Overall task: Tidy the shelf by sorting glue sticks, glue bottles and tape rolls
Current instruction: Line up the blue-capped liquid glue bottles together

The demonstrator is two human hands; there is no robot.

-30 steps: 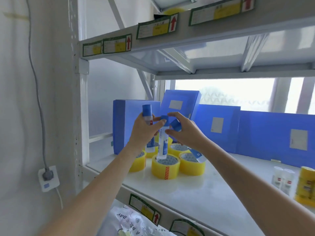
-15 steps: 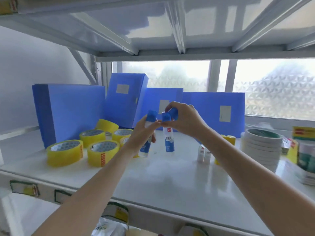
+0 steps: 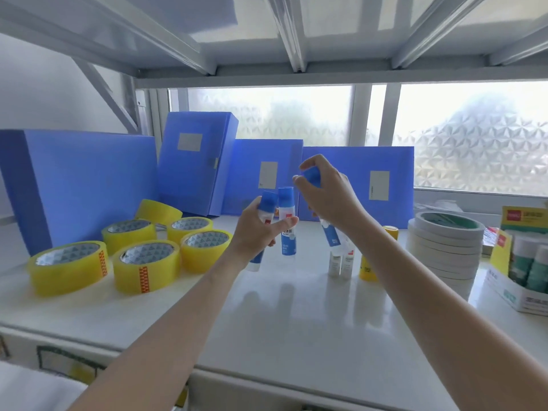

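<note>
two light, slick glue bottles in my left hand, one (cap-gripped) in my right hand.

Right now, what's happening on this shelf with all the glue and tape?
A person is sorting supplies on a white shelf. The left hand grips two blue-capped glue bottles, and the right hand holds a third glue bottle, all above the shelf. Yellow tape rolls sit grouped at the left, a stack of white tape rolls at the right, and blue file boxes stand behind.
</note>
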